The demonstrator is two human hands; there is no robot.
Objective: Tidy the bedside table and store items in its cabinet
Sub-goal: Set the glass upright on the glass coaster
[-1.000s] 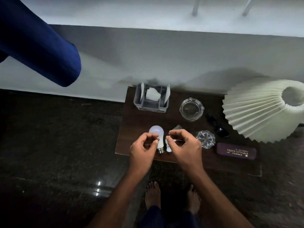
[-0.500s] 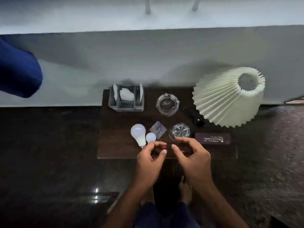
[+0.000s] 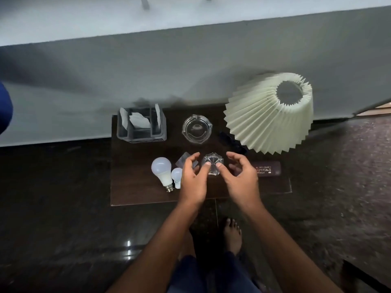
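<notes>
The counter [image 3: 135, 193] is dark brown, the bulbs [image 3: 161, 171] white, the pleated shade [image 3: 264, 123] cream, the case [image 3: 269, 169] maroon.

Dark bedside table [image 3: 137, 193] — big bulb [image 3: 161, 170], small bulb [image 3: 176, 174], ashtray [image 3: 197, 129], organizer [image 3: 141, 138], spectacle case [image 3: 268, 169]

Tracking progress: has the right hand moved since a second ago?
Yes: the right hand moved right, from the small bulb to the faceted glass dish, nearer the spectacle case.

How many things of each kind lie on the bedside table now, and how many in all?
Light bulbs: 2
Clear glass dishes: 2
Pleated lampshade: 1
Grey organiser: 1
Spectacle case: 1
Dark glasses: 1
Clear square piece: 1
Total: 9
</notes>
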